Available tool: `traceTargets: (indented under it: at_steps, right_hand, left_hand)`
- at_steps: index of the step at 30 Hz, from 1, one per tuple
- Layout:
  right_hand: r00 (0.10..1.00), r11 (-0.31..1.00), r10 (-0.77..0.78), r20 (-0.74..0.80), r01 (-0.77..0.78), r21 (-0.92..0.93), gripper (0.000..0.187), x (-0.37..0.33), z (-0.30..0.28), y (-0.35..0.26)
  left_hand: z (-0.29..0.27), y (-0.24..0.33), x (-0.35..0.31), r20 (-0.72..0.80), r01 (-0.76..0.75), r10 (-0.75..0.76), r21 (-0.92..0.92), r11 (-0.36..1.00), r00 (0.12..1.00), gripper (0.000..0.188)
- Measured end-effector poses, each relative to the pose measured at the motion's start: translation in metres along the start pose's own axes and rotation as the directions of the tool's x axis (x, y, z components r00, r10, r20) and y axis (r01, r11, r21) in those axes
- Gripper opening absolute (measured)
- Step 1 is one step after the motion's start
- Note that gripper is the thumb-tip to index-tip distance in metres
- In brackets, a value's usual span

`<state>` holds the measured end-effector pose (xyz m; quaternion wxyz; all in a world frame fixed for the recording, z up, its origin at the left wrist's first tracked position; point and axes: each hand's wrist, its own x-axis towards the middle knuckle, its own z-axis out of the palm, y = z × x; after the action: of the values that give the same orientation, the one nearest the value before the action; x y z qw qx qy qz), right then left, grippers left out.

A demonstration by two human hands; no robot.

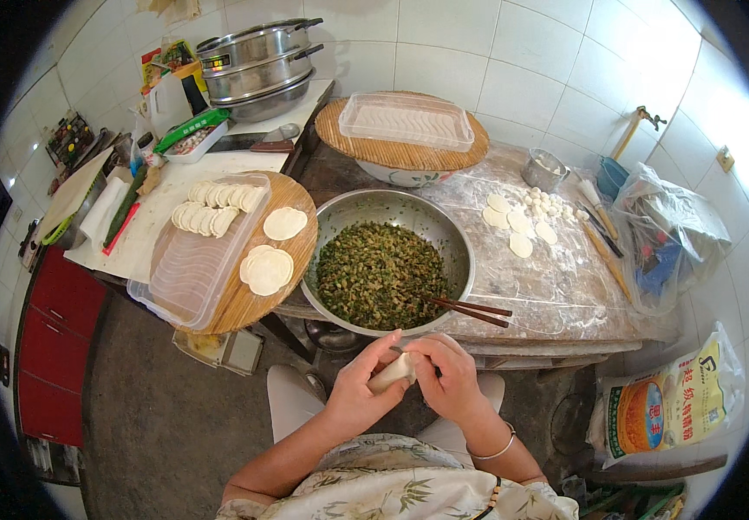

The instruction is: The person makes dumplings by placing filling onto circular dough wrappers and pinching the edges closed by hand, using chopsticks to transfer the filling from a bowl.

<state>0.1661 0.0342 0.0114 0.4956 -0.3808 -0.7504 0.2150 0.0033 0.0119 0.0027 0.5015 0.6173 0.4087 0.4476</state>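
A pale, half-folded dumpling [391,373] sits between my hands, just in front of the bowl. My left hand [357,387] cups it from the left, while the fingers of my right hand [451,374] pinch its wrapper edge. A small dark patch shows near my fingertips; I cannot tell what it is. Beyond them stands a big steel bowl [466,260] of chopped green and brown filling [381,264], with brown chopsticks [474,311] leaning on its right rim. To the left, a clear plastic tray [185,290] holds rows of folded dumplings [216,206]. Round wrappers [267,269] lie beside it on a woven round board [301,195].
On the floured wooden table [513,286] lie more wrappers [520,246], small dough pieces [550,205], a steel cup [544,171] and a rolling pin [607,260]. An empty clear tray [405,121] rests on a woven lid behind. Stacked steamers [257,69] stand far left; a flour sack [665,403] is at right.
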Motion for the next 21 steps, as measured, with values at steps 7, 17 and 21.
traceTargets:
  at_steps: [7,17,21]
  right_hand:
    - [0.999,0.999,0.009,0.038,-0.008,-0.04,0.007,-0.002,0.004,0.004]
    - [0.986,0.988,0.152,-0.068,-0.152,0.012,0.005,0.001,0.009,0.001]
    - [0.974,0.974,0.225,-0.018,-0.224,0.009,0.005,0.0,0.006,-0.003]
  left_hand:
    - [-0.001,0.003,0.001,0.016,0.027,-0.027,0.024,0.999,0.999,0.062]
    - [0.0,-0.004,0.0,-0.032,0.019,-0.016,0.068,0.998,0.999,0.061]
    - [-0.001,-0.011,-0.001,-0.047,-0.045,0.055,0.189,0.981,0.997,0.058]
